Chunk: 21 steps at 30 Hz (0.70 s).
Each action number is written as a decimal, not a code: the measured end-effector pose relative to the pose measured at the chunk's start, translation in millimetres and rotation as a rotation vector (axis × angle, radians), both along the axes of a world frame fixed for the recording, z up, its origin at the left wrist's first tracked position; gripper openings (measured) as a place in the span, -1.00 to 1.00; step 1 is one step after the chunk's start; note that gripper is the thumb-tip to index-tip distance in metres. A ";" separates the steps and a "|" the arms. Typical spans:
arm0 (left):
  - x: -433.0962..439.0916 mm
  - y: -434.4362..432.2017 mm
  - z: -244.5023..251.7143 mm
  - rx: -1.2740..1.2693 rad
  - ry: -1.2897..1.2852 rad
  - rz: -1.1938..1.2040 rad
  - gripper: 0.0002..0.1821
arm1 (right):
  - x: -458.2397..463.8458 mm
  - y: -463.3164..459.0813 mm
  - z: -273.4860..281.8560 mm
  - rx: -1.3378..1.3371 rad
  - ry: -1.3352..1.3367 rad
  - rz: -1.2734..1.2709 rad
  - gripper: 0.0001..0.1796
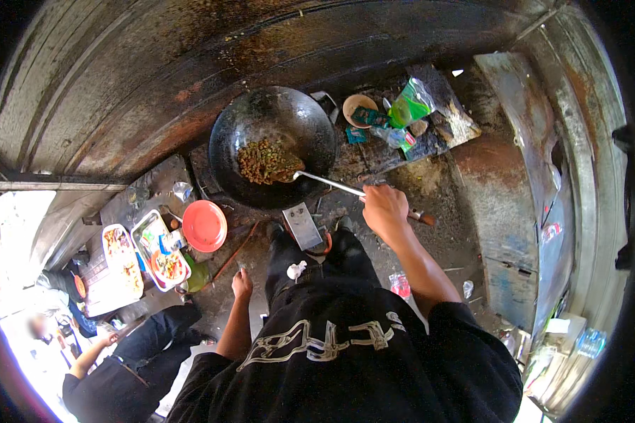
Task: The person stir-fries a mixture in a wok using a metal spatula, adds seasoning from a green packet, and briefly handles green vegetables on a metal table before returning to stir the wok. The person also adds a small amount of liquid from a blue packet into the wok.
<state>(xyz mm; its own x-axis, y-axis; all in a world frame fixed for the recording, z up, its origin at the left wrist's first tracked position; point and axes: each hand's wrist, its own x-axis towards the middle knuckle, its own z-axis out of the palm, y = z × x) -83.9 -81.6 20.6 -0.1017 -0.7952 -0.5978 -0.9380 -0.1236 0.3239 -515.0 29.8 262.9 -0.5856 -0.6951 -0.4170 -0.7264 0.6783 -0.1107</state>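
Observation:
A large dark wok [275,127] stands before me with a heap of brownish-green chopped food [267,161] at its bottom. My right hand [385,209] grips the metal handle of a long cooking utensil [330,183], whose head lies in the food, partly hidden by it. Left of my legs, my left hand [242,285] hangs low with its fingers curled; whether it holds something small cannot be told. An empty red plastic bowl [205,226] is the nearest dish to that hand, up and to its left.
Left are a metal tray [151,222] with a bowl of food, and a white tray [117,248] of food. A co-worker [132,359] in black is at lower left. Right of the wok are a beige bowl [353,103], packets and a green bag [410,108]. A metal box [302,226] stands near my feet.

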 end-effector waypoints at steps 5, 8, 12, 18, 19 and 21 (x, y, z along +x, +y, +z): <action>-64.3 16.6 41.2 0.126 0.300 0.204 -0.41 | 14.3 7.9 -16.6 -0.031 -0.028 0.023 -0.85; -138.4 36.6 73.3 0.455 0.478 0.382 -0.37 | 42.5 -4.9 -43.7 -0.002 -0.207 0.100 -0.56; -217.4 58.9 114.4 0.970 0.995 0.487 -0.36 | 81.6 -1.2 -58.3 -0.094 -0.491 0.120 -0.15; -223.1 60.4 101.1 0.851 0.836 0.673 -0.65 | 91.4 53.6 -61.1 -0.338 -0.707 -0.133 -0.30; -214.3 54.3 96.3 0.863 0.804 0.573 -0.71 | 87.9 79.8 -67.2 -0.524 -0.616 -0.181 -0.40; -202.5 47.9 85.9 0.911 0.853 0.581 -0.72 | 82.2 137.5 -84.7 -0.574 -0.504 -0.397 -0.51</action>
<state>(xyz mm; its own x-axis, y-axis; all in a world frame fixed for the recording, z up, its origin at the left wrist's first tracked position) -286.4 -33.8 106.5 -0.4872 -0.2137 -0.8467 -0.2324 -0.9029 0.3616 -432.8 167.3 178.2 -0.6692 -0.6611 -0.3393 -0.2193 0.6120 -0.7599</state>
